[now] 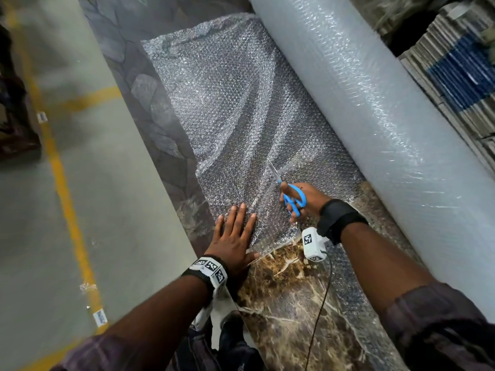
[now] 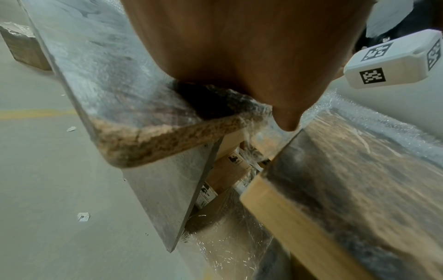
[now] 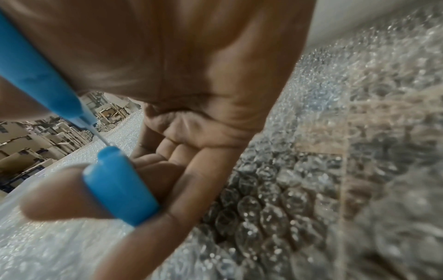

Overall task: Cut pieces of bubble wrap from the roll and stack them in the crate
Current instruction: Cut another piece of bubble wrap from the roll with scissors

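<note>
A wide roll of bubble wrap (image 1: 375, 124) lies along the right side of a marble-patterned table (image 1: 289, 290). An unrolled sheet (image 1: 230, 108) spreads from it across the tabletop, wrinkled. My left hand (image 1: 235, 231) lies flat with straight fingers on the sheet's near edge, pressing it down; its palm (image 2: 239, 47) fills the left wrist view. My right hand (image 1: 300, 199) grips blue-handled scissors (image 1: 293, 200), fingers through the loops (image 3: 120, 185), blades pointing away over the sheet. No crate is in view.
Grey concrete floor with yellow lines (image 1: 64, 183) runs to the left of the table. Stacked flat cardboard (image 1: 460, 65) stands beyond the roll at the right. A thin cable (image 1: 321, 303) hangs from the right wrist camera over the table.
</note>
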{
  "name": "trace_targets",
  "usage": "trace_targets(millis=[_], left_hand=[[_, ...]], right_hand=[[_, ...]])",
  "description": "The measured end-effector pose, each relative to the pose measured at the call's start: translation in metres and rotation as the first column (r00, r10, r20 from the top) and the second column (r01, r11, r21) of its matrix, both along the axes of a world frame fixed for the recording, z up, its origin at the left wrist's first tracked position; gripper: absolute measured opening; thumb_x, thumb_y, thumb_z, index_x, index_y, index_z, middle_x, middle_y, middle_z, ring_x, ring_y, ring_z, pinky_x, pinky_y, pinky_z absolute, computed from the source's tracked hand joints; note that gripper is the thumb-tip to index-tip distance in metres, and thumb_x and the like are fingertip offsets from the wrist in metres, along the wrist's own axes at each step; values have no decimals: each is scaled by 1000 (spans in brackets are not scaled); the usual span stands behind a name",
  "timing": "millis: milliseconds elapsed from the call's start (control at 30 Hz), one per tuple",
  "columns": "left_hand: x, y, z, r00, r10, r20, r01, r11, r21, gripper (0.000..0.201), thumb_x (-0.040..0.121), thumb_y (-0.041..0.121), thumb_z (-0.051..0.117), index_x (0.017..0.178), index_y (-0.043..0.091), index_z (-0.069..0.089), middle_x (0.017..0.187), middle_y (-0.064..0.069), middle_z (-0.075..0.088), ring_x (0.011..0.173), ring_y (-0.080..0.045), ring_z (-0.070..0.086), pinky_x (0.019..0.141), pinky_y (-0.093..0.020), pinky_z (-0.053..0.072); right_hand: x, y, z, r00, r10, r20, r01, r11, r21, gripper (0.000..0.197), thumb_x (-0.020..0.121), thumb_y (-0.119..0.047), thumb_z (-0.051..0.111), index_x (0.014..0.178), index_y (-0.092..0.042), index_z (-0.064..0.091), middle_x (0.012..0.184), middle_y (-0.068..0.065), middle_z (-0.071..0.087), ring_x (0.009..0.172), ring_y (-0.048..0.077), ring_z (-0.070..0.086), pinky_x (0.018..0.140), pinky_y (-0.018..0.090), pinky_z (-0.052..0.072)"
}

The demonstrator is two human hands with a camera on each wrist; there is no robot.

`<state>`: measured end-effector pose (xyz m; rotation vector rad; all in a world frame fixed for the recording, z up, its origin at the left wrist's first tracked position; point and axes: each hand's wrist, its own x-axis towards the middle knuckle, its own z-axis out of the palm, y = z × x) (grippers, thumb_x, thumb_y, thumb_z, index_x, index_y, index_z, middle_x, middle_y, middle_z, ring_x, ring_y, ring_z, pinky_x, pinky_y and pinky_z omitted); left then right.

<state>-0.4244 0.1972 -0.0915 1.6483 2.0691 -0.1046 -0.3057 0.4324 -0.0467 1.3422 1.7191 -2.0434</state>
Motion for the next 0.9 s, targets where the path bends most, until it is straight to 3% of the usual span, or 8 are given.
trace_targets(millis=[233,433,633,700,767,900], left_hand=[[0,0,-2,1000,5,30,-5,1000,7,97,87,72,39,154,25,-14,158,-7,-30,144,-27,-30,117,-53,-11],[-1,-1,-3,999,10,33,-10,1000,24,97,87,73,38,154,25,-12,158,-7,-29,145,-27,-29,117,-52,-11],[-1,-1,-4,1000,13,27,-14,1000,26,98,85,74,39,155,25,-9,159,-8,-25,146,-28,-24,117,-53,-8],[-1,-1,-4,999,7,32,-7,1000,16,97,86,73,38,154,26,-13,158,-7,-29,145,-27,-28,117,-52,-10],[-2,-2,-2,999,-5,35,4,1000,9,96,87,74,35,153,26,-16,157,-6,-32,144,-27,-30,117,-52,-11],[-2,-1,4,999,-6,39,6,1000,-13,95,88,73,35,153,26,-17,157,-6,-32,143,-28,-30,118,-53,-8]], right_hand=[[-14,5,1,1000,1,-7,-1,1000,9,97,43,-84,74,90,0,60,59,8,55,49,23,54,56,40,59],[-21,9,-4,1000,-22,-4,22,1000,9,88,52,-80,75,87,-1,61,57,7,56,46,22,54,55,40,59],[-23,9,-6,1000,-3,-11,3,1000,29,60,72,-61,70,83,-3,60,60,9,55,41,16,53,55,40,60],[-21,7,-6,1000,2,-13,-2,999,37,61,70,-60,70,83,-2,60,61,10,54,40,14,52,51,39,60],[-18,4,-6,1000,-7,-6,8,1000,15,78,59,-72,75,87,-1,61,60,8,54,41,15,52,49,37,58],[-5,-1,-5,999,-38,15,38,999,-24,92,43,-82,76,91,-4,62,59,7,55,49,21,55,56,41,58]])
